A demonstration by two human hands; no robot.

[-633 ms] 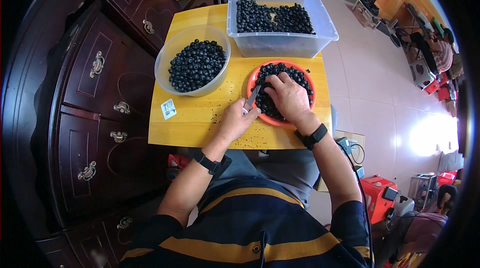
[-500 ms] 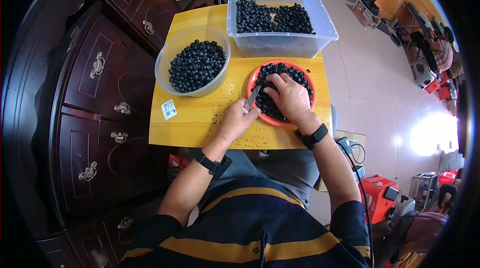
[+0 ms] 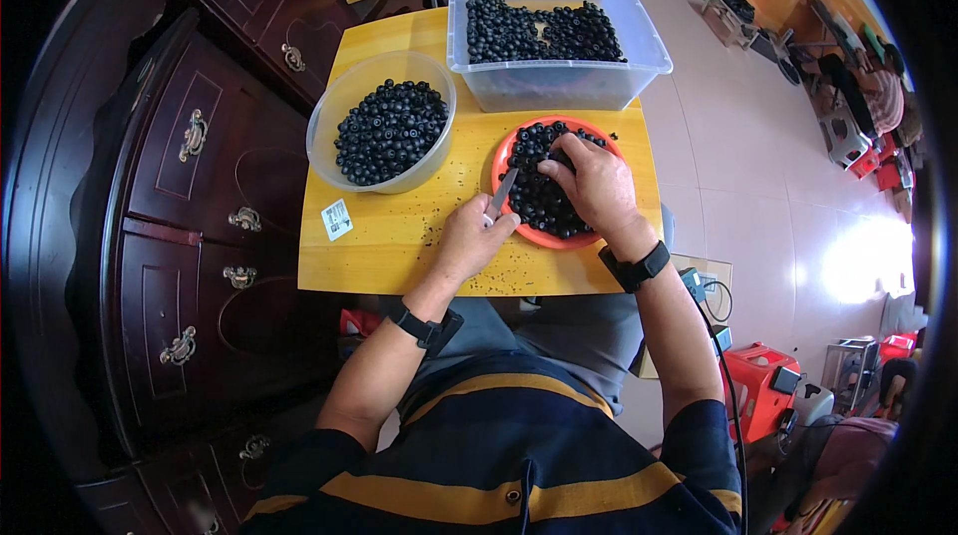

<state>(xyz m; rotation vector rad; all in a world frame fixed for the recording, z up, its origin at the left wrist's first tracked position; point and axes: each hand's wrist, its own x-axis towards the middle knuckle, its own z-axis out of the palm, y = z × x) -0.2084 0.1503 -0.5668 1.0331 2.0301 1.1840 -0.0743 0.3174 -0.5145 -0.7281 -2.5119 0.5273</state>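
My left hand is closed around the handle of a small knife. The blade points up and away, against the left rim of a shallow orange-red dish. Inside the dish lie many small, round, black bead-like pieces, some showing a hole or ring. Over the dish's right side, my right hand has its thumb and fingers drawn together among the pieces. Whatever is between those fingertips is hidden.
A round translucent tub of black pieces stands left of the dish. Behind it, a rectangular clear bin holds more. Dark crumbs and a white label lie on the yellow table. Dark drawers rise on the left.
My right hand has shifted slightly right and its fingers have drawn closer together, uncovering more black pieces. The left hand with the knife has stayed nearly still.
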